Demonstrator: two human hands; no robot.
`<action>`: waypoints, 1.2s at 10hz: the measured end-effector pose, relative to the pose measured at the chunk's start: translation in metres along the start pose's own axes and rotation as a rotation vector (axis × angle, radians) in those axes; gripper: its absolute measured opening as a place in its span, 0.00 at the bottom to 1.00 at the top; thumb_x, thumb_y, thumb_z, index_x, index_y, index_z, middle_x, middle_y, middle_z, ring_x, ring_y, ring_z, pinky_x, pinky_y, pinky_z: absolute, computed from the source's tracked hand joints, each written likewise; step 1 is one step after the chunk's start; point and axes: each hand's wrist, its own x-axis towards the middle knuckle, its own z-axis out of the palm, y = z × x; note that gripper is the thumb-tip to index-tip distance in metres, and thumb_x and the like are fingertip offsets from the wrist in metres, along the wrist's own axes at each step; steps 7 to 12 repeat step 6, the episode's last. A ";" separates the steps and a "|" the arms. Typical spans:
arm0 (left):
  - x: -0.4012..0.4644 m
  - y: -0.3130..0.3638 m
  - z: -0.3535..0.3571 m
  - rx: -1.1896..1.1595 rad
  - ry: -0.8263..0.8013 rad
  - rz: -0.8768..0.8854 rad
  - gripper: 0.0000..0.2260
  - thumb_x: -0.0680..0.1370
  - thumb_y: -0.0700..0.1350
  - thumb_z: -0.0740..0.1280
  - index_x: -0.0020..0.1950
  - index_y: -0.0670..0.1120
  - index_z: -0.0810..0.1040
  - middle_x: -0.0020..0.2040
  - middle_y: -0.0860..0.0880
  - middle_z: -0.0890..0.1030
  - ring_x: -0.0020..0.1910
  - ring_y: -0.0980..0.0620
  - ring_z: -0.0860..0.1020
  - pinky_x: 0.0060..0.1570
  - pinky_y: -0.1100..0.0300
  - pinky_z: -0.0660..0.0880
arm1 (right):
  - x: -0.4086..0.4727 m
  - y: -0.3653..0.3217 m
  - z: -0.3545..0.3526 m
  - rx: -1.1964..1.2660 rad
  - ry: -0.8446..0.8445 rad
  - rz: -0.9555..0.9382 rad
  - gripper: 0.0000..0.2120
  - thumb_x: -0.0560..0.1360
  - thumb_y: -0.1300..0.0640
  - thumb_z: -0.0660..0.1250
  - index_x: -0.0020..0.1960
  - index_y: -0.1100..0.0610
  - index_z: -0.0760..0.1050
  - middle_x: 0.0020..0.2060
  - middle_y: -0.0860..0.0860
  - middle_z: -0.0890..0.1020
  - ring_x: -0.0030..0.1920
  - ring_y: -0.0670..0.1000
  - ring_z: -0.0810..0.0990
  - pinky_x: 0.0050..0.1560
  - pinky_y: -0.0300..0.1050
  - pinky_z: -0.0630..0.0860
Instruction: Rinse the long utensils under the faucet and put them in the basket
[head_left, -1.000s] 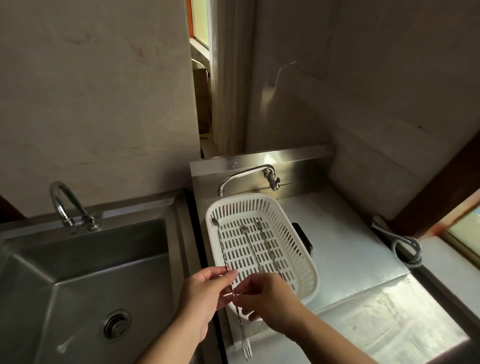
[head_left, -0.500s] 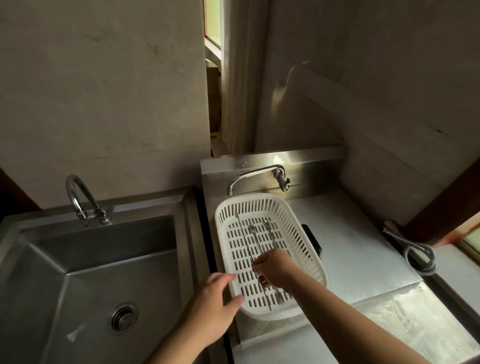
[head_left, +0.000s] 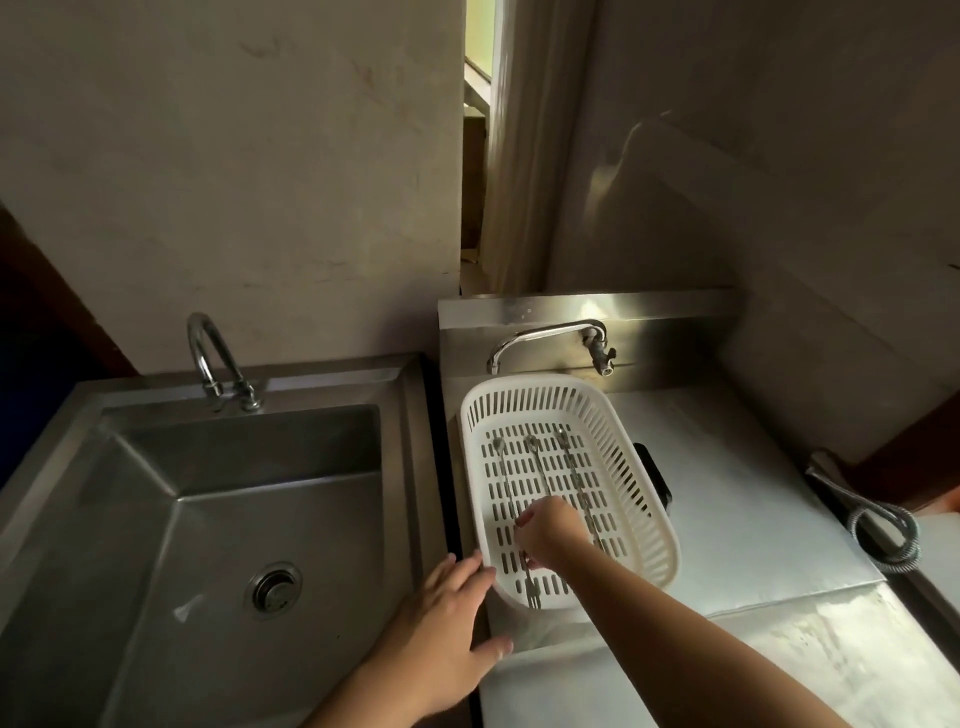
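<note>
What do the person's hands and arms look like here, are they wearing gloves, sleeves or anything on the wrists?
Both hands are bare: no gloves on the left hand or the right hand. Both forearms are uncovered as far as the frame's bottom edge, so no sleeve shows. No watch, bracelet or ring is visible on either wrist or on the fingers that show. The fingernails look short and unpainted, though the dim light makes that hard to confirm.

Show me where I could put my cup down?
The steel counter is bare between the white basket and the coiled hose. The sink basin is bare too. Inside the basket it is crowded: three long utensils and the right hand.
</note>
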 end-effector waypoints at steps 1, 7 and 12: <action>-0.002 0.002 0.004 0.027 0.041 -0.001 0.36 0.78 0.63 0.64 0.82 0.55 0.54 0.84 0.56 0.51 0.82 0.51 0.46 0.79 0.48 0.50 | -0.001 0.005 0.006 -0.075 0.067 -0.038 0.12 0.82 0.60 0.65 0.63 0.63 0.79 0.55 0.58 0.85 0.51 0.55 0.87 0.53 0.48 0.85; -0.005 0.005 -0.006 0.003 0.121 0.012 0.31 0.78 0.59 0.67 0.79 0.53 0.65 0.81 0.53 0.64 0.79 0.50 0.60 0.76 0.47 0.61 | -0.076 0.008 -0.025 0.096 0.049 -0.251 0.15 0.78 0.52 0.73 0.63 0.54 0.80 0.50 0.50 0.86 0.35 0.44 0.82 0.33 0.37 0.77; -0.005 0.005 -0.006 0.003 0.121 0.012 0.31 0.78 0.59 0.67 0.79 0.53 0.65 0.81 0.53 0.64 0.79 0.50 0.60 0.76 0.47 0.61 | -0.076 0.008 -0.025 0.096 0.049 -0.251 0.15 0.78 0.52 0.73 0.63 0.54 0.80 0.50 0.50 0.86 0.35 0.44 0.82 0.33 0.37 0.77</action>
